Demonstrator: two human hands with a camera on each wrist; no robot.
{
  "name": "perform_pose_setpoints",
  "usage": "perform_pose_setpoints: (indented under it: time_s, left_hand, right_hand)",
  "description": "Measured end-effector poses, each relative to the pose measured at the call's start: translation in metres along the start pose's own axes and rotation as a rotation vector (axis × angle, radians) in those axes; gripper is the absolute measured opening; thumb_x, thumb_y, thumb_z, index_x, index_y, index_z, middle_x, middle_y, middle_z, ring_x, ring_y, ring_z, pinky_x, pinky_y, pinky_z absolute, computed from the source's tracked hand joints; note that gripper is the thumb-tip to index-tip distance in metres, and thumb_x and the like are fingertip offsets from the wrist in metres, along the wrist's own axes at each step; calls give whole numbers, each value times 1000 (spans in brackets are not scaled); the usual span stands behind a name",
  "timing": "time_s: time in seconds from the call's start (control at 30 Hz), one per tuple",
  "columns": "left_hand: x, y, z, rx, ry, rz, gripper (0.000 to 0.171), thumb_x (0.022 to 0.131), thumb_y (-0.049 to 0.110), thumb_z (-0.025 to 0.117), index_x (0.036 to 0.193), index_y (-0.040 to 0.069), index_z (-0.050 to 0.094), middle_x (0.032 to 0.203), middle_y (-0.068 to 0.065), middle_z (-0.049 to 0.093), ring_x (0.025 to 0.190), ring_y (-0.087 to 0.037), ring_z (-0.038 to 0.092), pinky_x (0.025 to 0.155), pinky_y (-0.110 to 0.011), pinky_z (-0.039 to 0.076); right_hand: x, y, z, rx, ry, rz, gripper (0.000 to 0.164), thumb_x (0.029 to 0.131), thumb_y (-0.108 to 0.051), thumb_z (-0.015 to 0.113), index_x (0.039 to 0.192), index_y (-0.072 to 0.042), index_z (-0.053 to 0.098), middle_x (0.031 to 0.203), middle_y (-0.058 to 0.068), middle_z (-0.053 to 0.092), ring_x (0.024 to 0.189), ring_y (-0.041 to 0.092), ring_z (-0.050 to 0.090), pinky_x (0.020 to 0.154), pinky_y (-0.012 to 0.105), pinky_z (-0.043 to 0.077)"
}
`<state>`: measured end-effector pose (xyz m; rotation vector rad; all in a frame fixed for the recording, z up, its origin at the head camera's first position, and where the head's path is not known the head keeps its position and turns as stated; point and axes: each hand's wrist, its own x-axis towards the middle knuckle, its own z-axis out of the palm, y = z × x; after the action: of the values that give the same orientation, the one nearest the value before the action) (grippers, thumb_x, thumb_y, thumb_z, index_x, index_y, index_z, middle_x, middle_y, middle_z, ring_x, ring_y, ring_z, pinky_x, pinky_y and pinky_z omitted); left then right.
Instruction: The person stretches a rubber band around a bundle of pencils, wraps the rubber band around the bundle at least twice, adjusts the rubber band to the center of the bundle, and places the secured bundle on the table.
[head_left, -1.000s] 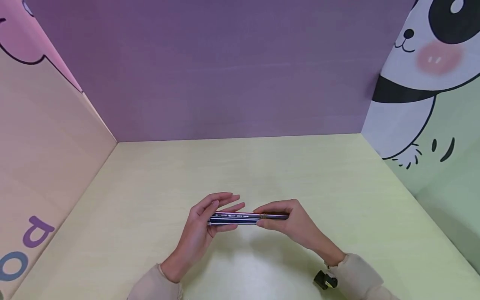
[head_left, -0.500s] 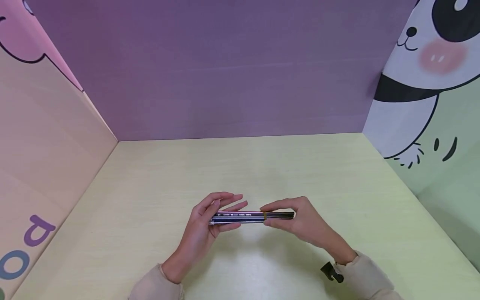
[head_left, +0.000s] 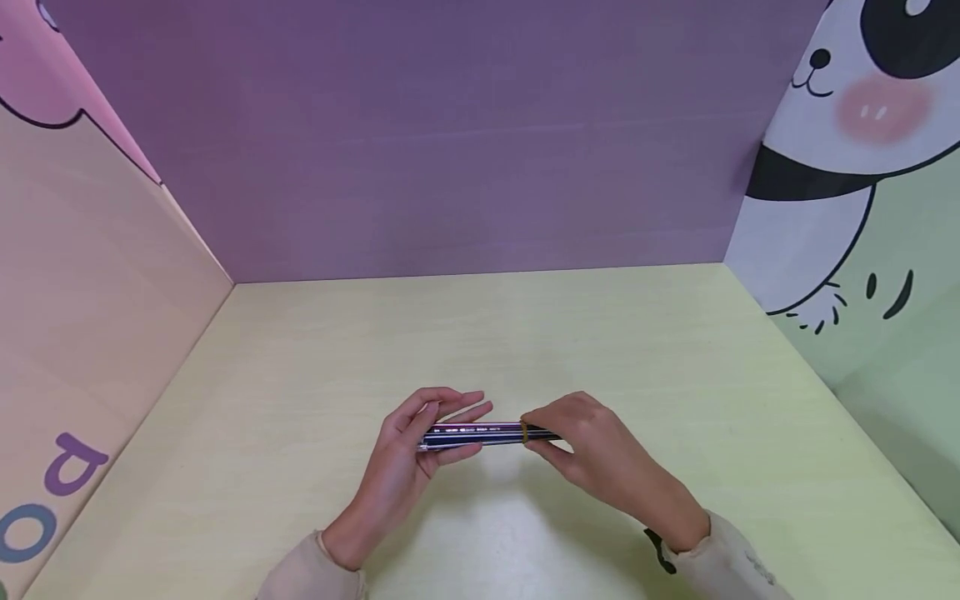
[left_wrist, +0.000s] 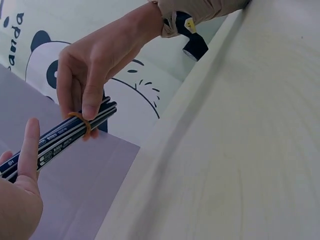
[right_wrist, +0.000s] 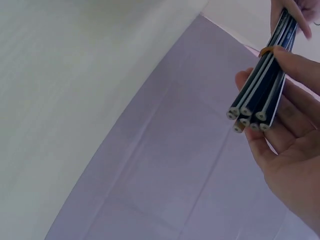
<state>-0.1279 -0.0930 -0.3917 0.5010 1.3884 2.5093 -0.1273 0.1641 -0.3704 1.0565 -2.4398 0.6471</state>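
Note:
A bundle of several dark striped pencils (head_left: pixel 480 434) is held level above the table between both hands. My left hand (head_left: pixel 397 446) grips the bundle's left end, its thumb in front and some fingers extended past it. An orange-brown rubber band (right_wrist: pixel 267 50) goes round the bundle toward the other end. At that band, my right hand (head_left: pixel 600 442) pinches with thumb and fingertips, and its back covers the pencils' right ends in the head view. Those flat, uncapped ends (right_wrist: pixel 247 117) show in the right wrist view, slightly staggered.
A pale table (head_left: pixel 480 333) stretches beneath the hands. It is enclosed by a purple back wall (head_left: pixel 465 142), a pinkish left panel (head_left: pixel 97 275) with letters, and a green right panel (head_left: pixel 900 400) bearing a panda. A black device (left_wrist: pixel 195 46) hangs at the right wrist.
My right hand first slid slightly right along the bundle, baring its end, then turned over and closed in on the rubber band. The left hand has stayed almost still on the pencils.

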Motion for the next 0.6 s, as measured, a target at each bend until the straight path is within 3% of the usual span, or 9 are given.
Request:
perform_pose_setpoints:
  time_s: [0.3,0.6]
  left_hand:
    - [-3,-3,-1,-34,35,19,23,110,17,36,117,4,54,131,-22,62,126,-38,56,87,-47,54]
    - [-4,-6,7,-43,6,-24,23,110,19,37,117,5,54,135,-22,59,127,-40,54,88,-46,54]
  right_hand:
    - [1,-6,13,-51,19,-49,28,80,-10,83,105,-8,73,97,-4,74,89,17,67,82,31,55]
    - [2,-16,22,-150,110,-235,33,80,-13,83,108,-2,69,96,2,73,86,15,68,86,30,52]
